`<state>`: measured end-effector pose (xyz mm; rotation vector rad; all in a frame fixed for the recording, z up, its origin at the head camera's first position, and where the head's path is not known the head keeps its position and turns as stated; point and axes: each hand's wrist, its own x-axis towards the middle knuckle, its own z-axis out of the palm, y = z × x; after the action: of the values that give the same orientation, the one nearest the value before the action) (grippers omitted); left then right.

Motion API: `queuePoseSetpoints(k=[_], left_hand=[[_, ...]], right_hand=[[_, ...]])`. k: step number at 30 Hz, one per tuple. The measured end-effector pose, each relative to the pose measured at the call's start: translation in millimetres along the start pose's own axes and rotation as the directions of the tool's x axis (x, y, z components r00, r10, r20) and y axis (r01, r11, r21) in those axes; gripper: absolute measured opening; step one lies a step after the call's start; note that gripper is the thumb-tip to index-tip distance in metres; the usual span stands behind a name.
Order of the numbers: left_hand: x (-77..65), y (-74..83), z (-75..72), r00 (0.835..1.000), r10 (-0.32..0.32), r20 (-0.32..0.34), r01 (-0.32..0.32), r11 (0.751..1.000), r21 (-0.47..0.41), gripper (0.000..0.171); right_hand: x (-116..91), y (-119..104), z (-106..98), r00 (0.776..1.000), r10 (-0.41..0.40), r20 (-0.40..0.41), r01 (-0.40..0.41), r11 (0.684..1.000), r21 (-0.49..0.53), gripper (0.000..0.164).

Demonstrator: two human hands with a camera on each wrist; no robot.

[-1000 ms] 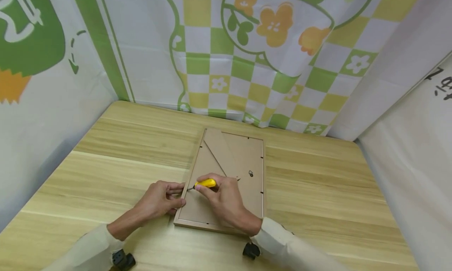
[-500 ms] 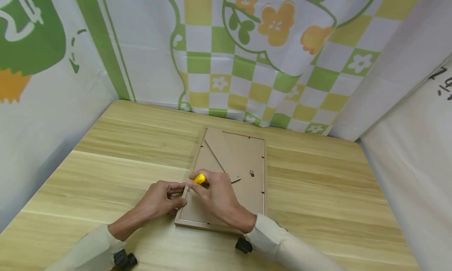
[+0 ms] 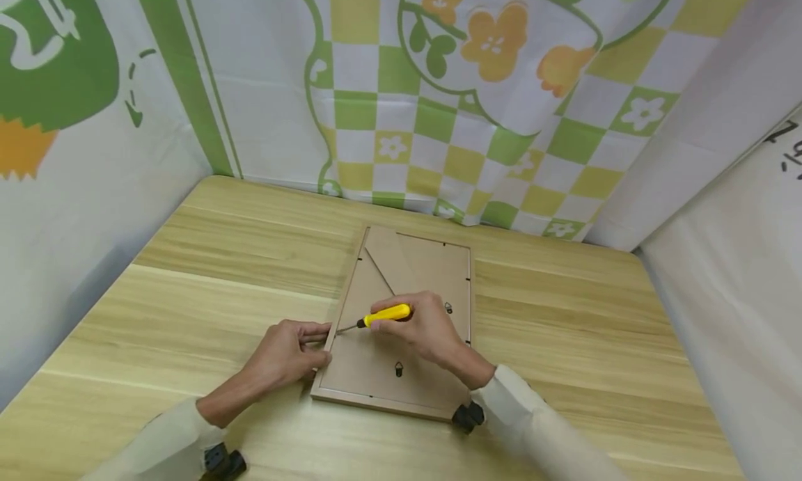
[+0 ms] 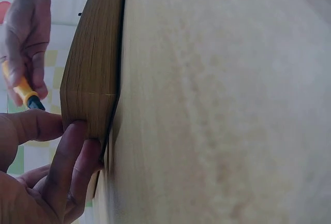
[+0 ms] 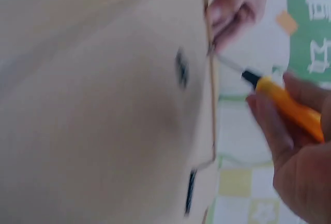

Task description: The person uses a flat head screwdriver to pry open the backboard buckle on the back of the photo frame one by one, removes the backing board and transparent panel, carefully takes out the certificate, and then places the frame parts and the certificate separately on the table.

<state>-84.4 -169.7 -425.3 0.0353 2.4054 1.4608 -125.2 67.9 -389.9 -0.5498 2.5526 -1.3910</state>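
Note:
A wooden picture frame (image 3: 351, 399) lies face down on the table, its brown backboard (image 3: 360, 369) showing. My left hand (image 3: 285, 352) holds the frame's left edge; in the left wrist view, thumb and fingers (image 4: 67, 151) touch the frame's wooden side (image 4: 95, 43). Above the backboard, my right hand (image 3: 426, 328) grips a screwdriver by its yellow handle (image 3: 390, 314). Its thin shaft (image 3: 348, 328) slants down left, with the tip at the inner left rim near my left fingers. The right wrist view also has the screwdriver (image 5: 284, 105), slightly blurred.
Black hanging hooks (image 3: 398, 370) sit on the backboard, and small dark tabs (image 3: 467, 279) line the rim. A diagonal stand leg (image 3: 383, 255) lies against the backboard. The wood-grain table (image 3: 564, 369) reaches a patterned curtain (image 3: 432, 119) behind.
The screwdriver's handle first tipped up, with my right hand nearer the rim; now hand and handle lie lower and farther right, uncovering the near hook. My left hand has stayed in place.

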Motion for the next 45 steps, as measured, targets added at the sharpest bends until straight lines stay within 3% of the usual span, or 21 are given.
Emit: queuePoseSetpoints(k=[7,19,31,45], left_hand=[[-0.8,-0.5,-0.9,1.000,0.030,0.006,-0.030,0.999,0.014,0.052],[-1.3,-3.0,-2.6,0.998,0.058,0.032,-0.058,0.998,-0.011,0.053],[-1.5,-3.0,-2.3,0.998,0.060,0.038,-0.058,0.998,-0.036,0.053],[-2.5,-2.4,-1.5,0.998,0.065,0.019,-0.065,0.998,-0.011,0.052]], right_hand=[[11.0,23.7,-19.7,0.999,0.041,0.032,-0.038,0.995,-0.094,0.024],[35.9,47.1,-40.7,0.996,0.091,-0.008,-0.091,0.992,-0.084,0.027],[53.0,51.1,-48.2,0.993,0.113,-0.037,-0.116,0.990,-0.078,0.029],[69.2,51.7,-46.6,0.975,0.205,-0.087,-0.210,0.976,-0.056,0.026]])
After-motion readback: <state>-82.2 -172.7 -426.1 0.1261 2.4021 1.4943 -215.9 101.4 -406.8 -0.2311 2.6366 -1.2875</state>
